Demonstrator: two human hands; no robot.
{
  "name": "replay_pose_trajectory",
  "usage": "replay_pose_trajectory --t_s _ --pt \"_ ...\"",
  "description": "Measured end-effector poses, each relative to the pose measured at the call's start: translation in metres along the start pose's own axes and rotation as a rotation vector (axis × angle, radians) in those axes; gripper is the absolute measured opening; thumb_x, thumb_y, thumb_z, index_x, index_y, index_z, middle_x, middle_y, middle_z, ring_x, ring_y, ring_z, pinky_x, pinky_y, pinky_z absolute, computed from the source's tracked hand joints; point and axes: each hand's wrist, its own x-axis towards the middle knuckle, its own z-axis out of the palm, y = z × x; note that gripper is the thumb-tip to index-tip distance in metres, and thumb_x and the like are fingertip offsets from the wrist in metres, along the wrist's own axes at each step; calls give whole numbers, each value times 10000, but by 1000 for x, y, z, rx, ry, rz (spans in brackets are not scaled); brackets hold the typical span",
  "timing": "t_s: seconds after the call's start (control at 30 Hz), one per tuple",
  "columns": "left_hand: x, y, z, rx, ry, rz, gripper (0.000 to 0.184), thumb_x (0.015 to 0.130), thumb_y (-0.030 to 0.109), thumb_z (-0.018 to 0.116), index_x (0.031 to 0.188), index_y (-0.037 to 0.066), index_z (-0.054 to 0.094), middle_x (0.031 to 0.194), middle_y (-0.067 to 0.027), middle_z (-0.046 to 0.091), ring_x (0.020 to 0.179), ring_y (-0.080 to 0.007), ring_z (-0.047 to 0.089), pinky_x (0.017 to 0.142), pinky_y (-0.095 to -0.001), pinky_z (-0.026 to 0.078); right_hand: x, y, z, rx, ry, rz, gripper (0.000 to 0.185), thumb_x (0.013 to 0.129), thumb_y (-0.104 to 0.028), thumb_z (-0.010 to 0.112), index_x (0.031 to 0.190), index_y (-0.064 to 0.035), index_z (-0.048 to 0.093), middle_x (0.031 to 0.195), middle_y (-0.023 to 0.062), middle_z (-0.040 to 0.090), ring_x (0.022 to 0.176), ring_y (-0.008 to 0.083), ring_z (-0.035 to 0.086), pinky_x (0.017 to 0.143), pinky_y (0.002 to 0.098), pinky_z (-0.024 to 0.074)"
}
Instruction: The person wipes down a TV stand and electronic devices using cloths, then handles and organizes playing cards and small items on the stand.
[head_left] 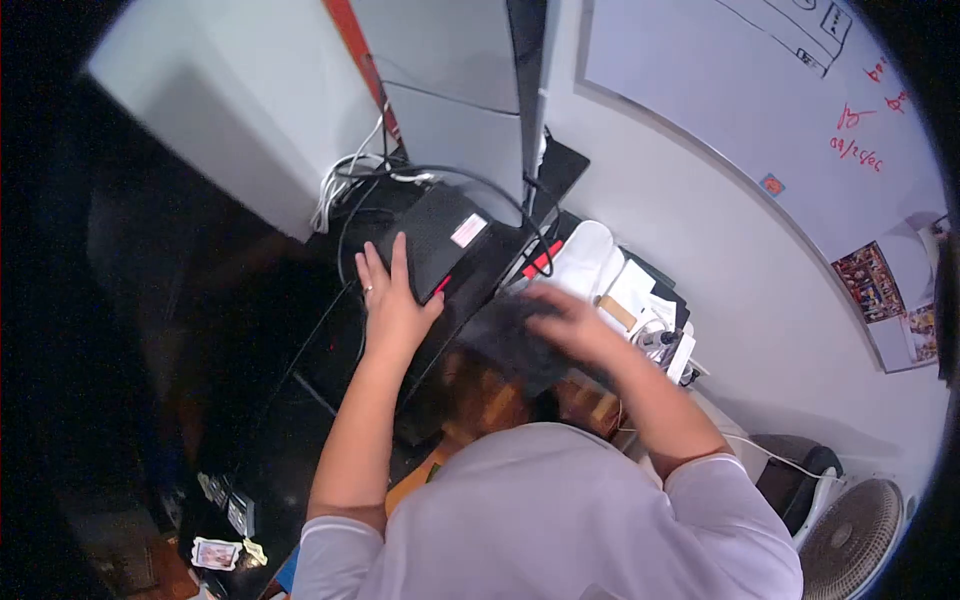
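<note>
While left hand (394,300) touches box (428,240) edge, right hand (572,326) hangs apart.

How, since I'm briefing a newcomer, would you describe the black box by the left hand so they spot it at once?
Find the tall grey panel at top centre. Just below it in view is the black box, the left hand at its near end. A pale rectangular label sets it apart from its dark surroundings.

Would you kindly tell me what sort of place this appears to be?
Probably an office or similar workspace: a whiteboard with red and black writing, white cables and a fan suggest it.
</note>
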Motion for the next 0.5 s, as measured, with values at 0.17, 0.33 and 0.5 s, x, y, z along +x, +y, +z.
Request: replay_pose_trajectory --t_s 0.17,0.33,0.5 --pt "21 68 -49 159 140 235 732 711 200 693 1344 108 336 1419 -235 183 1306 -443 167 1048 -496 187 23 7 -118 558 548 242 414 815 -123 585 1212 -117 469 1003 60 583 913 170 564 801 298 462" --pt "74 127 -85 -12 433 530 542 796 139 621 1288 55 413 1413 -226 233 1307 -411 210 1054 -452 200 100 59 -118 -435 554 -342 383 740 -44 580 1118 -101 556 1096 117 569 1042 267 532 907 373 410" --pt "103 155 -100 -15 472 644 476 846 132 553 1292 48 413 1409 -214 259 1308 -354 254 1054 -413 214 127 54 -81 -830 155 -248 383 703 -68 574 1084 -106 593 1217 94 512 1074 312 481 933 391 398"
